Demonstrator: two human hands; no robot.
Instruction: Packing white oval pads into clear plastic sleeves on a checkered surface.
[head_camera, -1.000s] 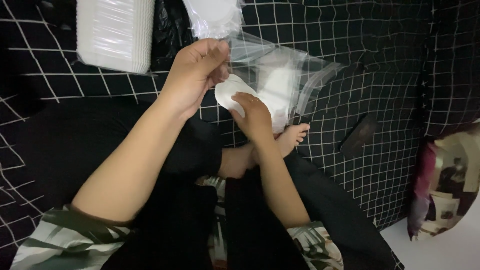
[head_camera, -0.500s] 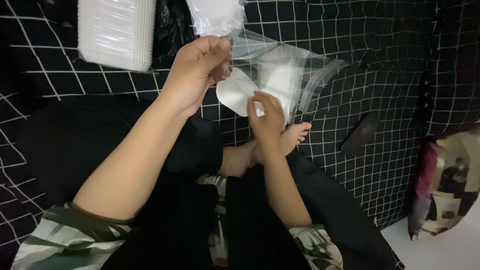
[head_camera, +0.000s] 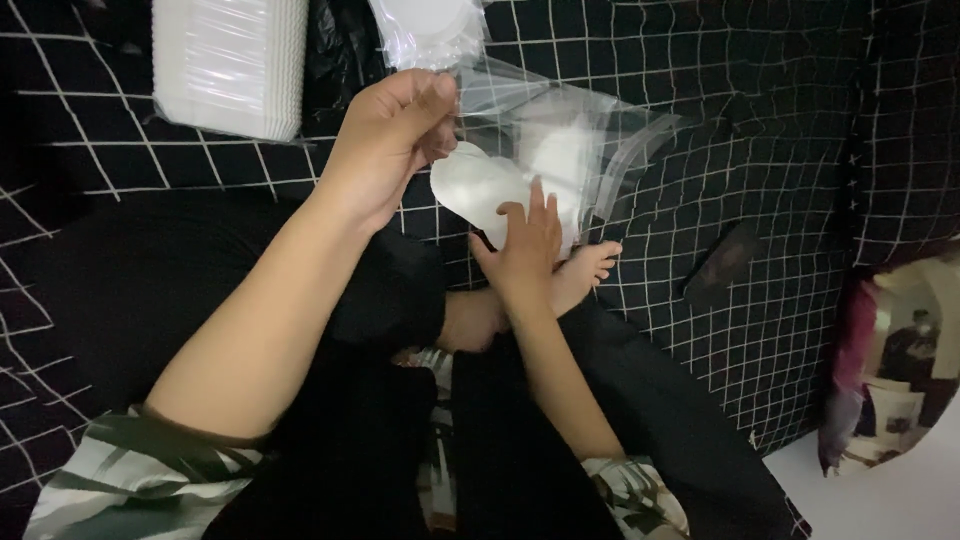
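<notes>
- My left hand (head_camera: 385, 140) pinches the mouth of the clear plastic bag (head_camera: 590, 140).
- My right hand (head_camera: 525, 240) grips a white oval pad (head_camera: 475, 185), halfway into the bag's opening.

Both forearms bare to above the elbow. Short sleeves (head_camera: 130, 480) in a white fabric with a dark green leaf print, visible at both arms. Black trousers (head_camera: 400, 450) cover the legs. One foot (head_camera: 580, 270) bare, toes visible. No rings, watch or gloves.
</notes>
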